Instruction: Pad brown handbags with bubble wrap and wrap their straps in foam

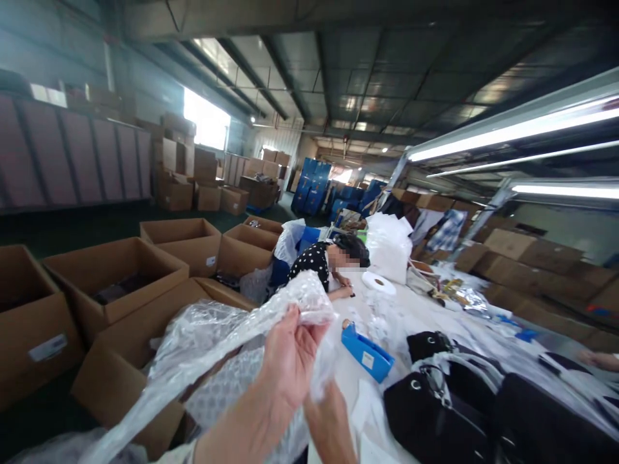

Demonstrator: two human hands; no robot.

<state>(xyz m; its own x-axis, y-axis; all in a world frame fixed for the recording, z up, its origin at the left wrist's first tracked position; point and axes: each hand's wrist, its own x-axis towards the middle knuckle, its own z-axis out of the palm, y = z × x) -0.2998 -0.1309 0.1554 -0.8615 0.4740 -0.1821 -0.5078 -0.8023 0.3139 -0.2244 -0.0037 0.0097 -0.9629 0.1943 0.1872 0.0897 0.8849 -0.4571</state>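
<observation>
A long sheet of clear bubble wrap (pixel 203 351) stretches from the lower left up to the middle of the view. My left hand (pixel 294 348) is raised palm up, its thumb and fingers pinching the wrap's upper edge. Just below and to the right, my right hand (pixel 329 412) is blurred by motion beside the hanging plastic; its fingers are smeared, so its grip is unclear. A blue tape dispenser (pixel 368 353) stands on the white table to the right of my hands. Black bags (pixel 435 412) with metal eyelets and pale straps lie at the lower right.
Open cardboard boxes (pixel 116 283) stand at the left. Across the table a person in a dotted top (pixel 312 261) leans over, near a white roll (pixel 379 283). Another person's hand (pixel 599 359) shows at the right edge. Silvery packaging (pixel 471 298) lies farther back.
</observation>
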